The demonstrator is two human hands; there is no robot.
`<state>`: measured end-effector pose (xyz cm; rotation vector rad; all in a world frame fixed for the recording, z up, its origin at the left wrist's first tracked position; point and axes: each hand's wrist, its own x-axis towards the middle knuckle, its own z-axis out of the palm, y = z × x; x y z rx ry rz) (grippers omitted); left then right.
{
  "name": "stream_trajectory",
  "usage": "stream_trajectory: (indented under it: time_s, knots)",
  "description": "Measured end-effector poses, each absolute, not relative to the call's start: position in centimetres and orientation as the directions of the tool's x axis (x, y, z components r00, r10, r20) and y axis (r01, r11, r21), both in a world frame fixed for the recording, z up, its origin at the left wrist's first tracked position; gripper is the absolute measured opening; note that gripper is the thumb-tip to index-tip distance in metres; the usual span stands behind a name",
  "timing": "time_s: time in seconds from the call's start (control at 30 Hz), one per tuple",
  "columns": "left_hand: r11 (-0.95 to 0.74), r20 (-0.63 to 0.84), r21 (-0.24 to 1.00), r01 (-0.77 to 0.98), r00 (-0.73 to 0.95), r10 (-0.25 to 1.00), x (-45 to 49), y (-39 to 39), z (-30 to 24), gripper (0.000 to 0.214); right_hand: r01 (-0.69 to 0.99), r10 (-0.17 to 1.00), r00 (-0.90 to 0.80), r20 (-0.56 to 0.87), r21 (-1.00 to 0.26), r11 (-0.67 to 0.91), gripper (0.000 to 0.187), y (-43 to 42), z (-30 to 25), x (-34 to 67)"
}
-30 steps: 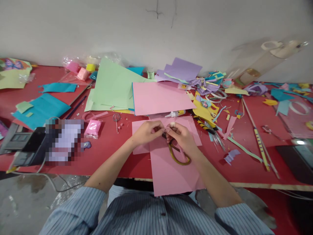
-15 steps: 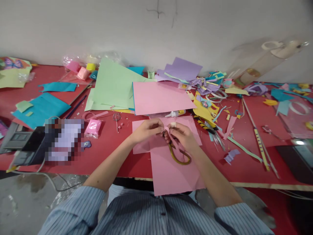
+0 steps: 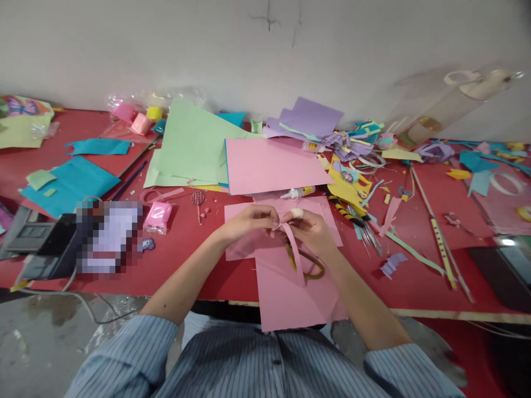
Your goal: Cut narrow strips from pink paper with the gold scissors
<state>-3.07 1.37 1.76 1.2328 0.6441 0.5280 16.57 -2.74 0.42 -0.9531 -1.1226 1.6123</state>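
Note:
Between my two hands is a narrow pink paper strip (image 3: pixel 294 251), its long end hanging down toward me. My left hand (image 3: pixel 256 218) is closed, thumb and fingers pinching the strip's upper end. From the other side my right hand (image 3: pixel 307 229), with a white wrap on one finger, is closed on the same strip close to the left fingertips. How the end is folded there is too small to tell. Under the right hand lie scissors with dark yellow handles (image 3: pixel 314 270), mostly hidden, on pink paper sheets (image 3: pixel 286 304).
Beyond my hands lie a glue bottle (image 3: pixel 301 192), a large pink sheet (image 3: pixel 274 166) and green paper (image 3: pixel 194 143). Yellow-and-black pliers (image 3: pixel 346 210) and paper scraps are on the right. A pink clay packet (image 3: pixel 157 217) and a phone (image 3: pixel 110 237) lie left.
The strip's loose end has swung down and now hangs straighter, lower over the scissors handles. My right fingers have shifted slightly; both hands stay close together.

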Motion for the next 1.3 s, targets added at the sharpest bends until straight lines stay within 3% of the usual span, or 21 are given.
stream_trajectory:
  time_s: [0.5, 1.3]
  knots:
    - [0.255, -0.165, 0.967, 0.006, 0.776, 0.609, -3.44, 1.37, 1.96, 0.016, -0.217, 0.922, -0.363, -0.133, -0.95, -0.223, 0.021, -2.91, 0.81, 17.06]
    - [0.201, -0.121, 0.978, -0.055, 0.635, 0.763, -2.52, 0.83, 1.62, 0.016, -0.324, 0.938, -0.217, -0.269, -0.887, -0.33, 0.021, -2.55, 0.1, 16.51]
